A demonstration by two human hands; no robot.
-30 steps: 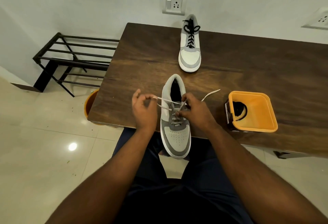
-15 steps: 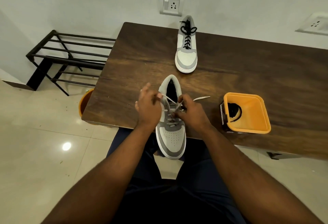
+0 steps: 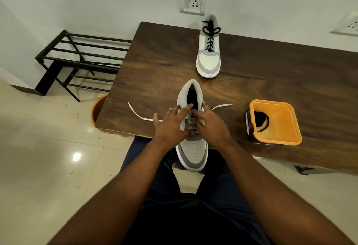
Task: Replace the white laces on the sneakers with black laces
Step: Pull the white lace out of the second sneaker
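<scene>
A grey-and-white sneaker (image 3: 192, 148) sits at the table's near edge, toe toward me, with a white lace (image 3: 222, 106) threaded through its eyelets. Both lace ends lie loose on the table, one to the left (image 3: 136, 113) and one to the right. My left hand (image 3: 170, 126) rests on the shoe's left side with its fingers stretched over the collar. My right hand (image 3: 212, 126) has its fingers curled at the eyelets and pinches the lace there. A second sneaker (image 3: 208, 64) with black laces stands at the back of the table.
An orange tub (image 3: 279, 140) at the right of the wooden table (image 3: 155, 60) holds a coiled black lace (image 3: 260, 121). A black metal shoe rack (image 3: 81, 60) stands left of the table. An orange bucket (image 3: 97, 109) sits under the table's left corner.
My left hand let go of the left lace end, which now lies loose on the table, and moved onto the shoe. My right hand stays at the eyelets.
</scene>
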